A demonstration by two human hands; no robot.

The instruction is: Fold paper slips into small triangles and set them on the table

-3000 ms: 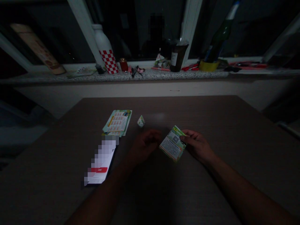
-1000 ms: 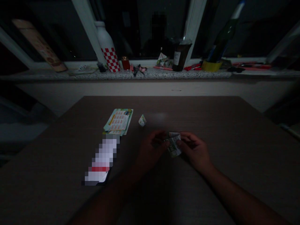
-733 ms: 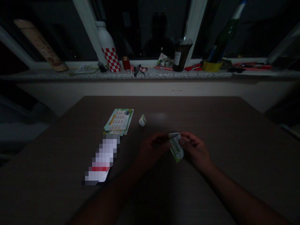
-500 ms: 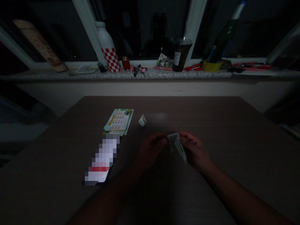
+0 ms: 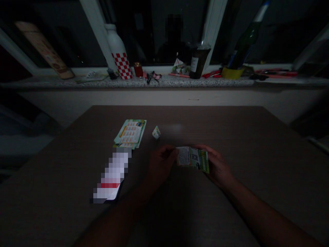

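Note:
A small printed paper sheet (image 5: 192, 159), white on its left part and green on its right, is held up between my two hands above the table. A crease runs down it. My left hand (image 5: 162, 163) pinches its left edge between thumb and fingers. My right hand (image 5: 218, 164) grips the right side, its fingers mostly behind the paper. Beyond my left hand stands a small folded paper piece (image 5: 156, 132). Left of that lies a stack of printed sheets (image 5: 131, 132), with a phone (image 5: 111, 178) whose screen is lit and blurred just nearer to me.
The dark wooden table (image 5: 231, 123) reaches to the wall below a window. On the stone sill (image 5: 164, 81) stand a checkered bottle (image 5: 120, 58), a small jar (image 5: 138, 69), a drink cup (image 5: 198, 63), a green bottle (image 5: 244, 41) in yellow tape (image 5: 232, 72), and a tall tumbler (image 5: 46, 51).
The paper, folded at an angle before, is now spread flatter with its printed face toward me. My left hand has shifted slightly left.

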